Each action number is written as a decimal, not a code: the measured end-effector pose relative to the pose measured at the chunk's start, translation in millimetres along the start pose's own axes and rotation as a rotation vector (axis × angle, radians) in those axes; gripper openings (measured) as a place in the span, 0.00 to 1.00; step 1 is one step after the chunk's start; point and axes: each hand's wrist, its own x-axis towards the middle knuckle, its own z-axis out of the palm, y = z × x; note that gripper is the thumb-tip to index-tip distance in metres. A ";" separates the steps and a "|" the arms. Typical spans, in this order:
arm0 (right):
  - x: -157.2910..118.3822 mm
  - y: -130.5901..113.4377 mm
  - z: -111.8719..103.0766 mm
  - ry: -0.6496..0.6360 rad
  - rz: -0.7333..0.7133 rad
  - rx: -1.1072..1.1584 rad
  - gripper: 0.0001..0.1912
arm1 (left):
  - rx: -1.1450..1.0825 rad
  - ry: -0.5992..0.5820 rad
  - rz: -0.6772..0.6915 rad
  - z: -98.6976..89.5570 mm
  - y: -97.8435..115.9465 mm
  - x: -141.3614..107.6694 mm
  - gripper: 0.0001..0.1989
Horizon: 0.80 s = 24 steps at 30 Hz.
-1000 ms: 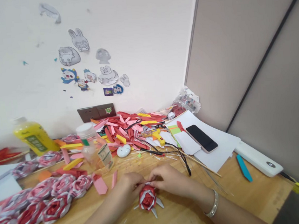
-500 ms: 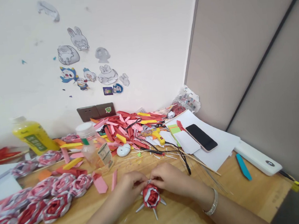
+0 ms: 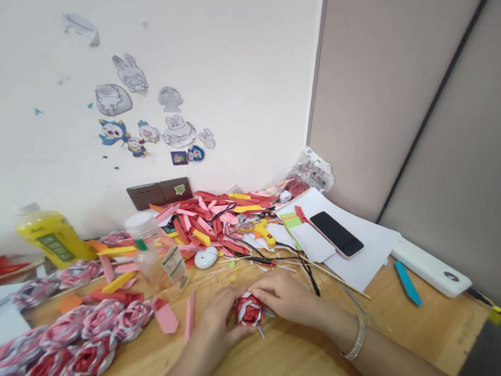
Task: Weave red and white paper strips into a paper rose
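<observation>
A red and white paper rose (image 3: 248, 309) is held between my two hands above the wooden table. My left hand (image 3: 221, 315) wraps round its left side, with the thumb under the flower's near edge. My right hand (image 3: 282, 294) grips the rose from the far right, thumb pressed on the petals' rim. Grey-white pointed strips (image 3: 261, 331) stick out below and to the right of the bloom. The fingertips behind the flower are hidden. Left of my left hand lie a pink folded strip (image 3: 189, 317) and a wider pink piece (image 3: 165, 315).
Finished paper roses (image 3: 92, 360) line the left side. Folded strips (image 3: 200, 222) are heaped along the wall, near a yellow glue gun (image 3: 262, 232), a clear jar (image 3: 146, 257) and a yellow bottle (image 3: 51, 237). On the right are paper sheets (image 3: 371, 247), a phone (image 3: 337, 234) and a white power strip (image 3: 435, 270).
The rose has risen slightly in view. My left hand has moved from pinching its far edge to wrapping its left side. My right fingers now cover more of it, hiding some pointed strips.
</observation>
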 end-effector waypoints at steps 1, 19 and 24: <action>-0.4 -1.2 -1.7 -0.006 -0.025 0.001 0.12 | 0.012 0.025 0.018 0.7 -2.2 -0.4 0.20; 3.1 22.7 19.3 0.129 0.126 0.362 0.09 | 0.335 0.167 0.049 -6.6 13.6 0.1 0.16; 4.0 24.2 21.9 0.169 0.135 0.429 0.08 | 0.378 0.176 0.042 -4.8 8.5 -3.6 0.20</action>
